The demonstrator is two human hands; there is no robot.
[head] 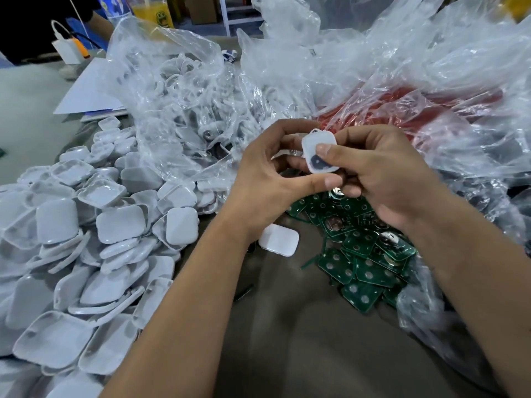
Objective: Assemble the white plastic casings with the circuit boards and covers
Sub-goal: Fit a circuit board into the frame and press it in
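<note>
Both hands hold one white plastic casing [317, 150] above the table, tilted toward me, with a dark part showing inside it. My right hand [382, 179] pinches it, thumb pressed on its face. My left hand [267, 179] curls around its left side, thumb reaching under it. A heap of green circuit boards [362, 254] lies just below my right hand. One closed white casing [278, 239] sits alone on the table under my left wrist. A big pile of white casing halves and covers [86, 254] fills the left side.
Clear plastic bags [186, 110] holding more white parts rise behind the pile, and crumpled bags over something red [416, 104] stand behind my hands. Another person's arm [100, 21] and a white charger [67, 48] are at the far left. Bare brown tabletop [316, 340] lies in front.
</note>
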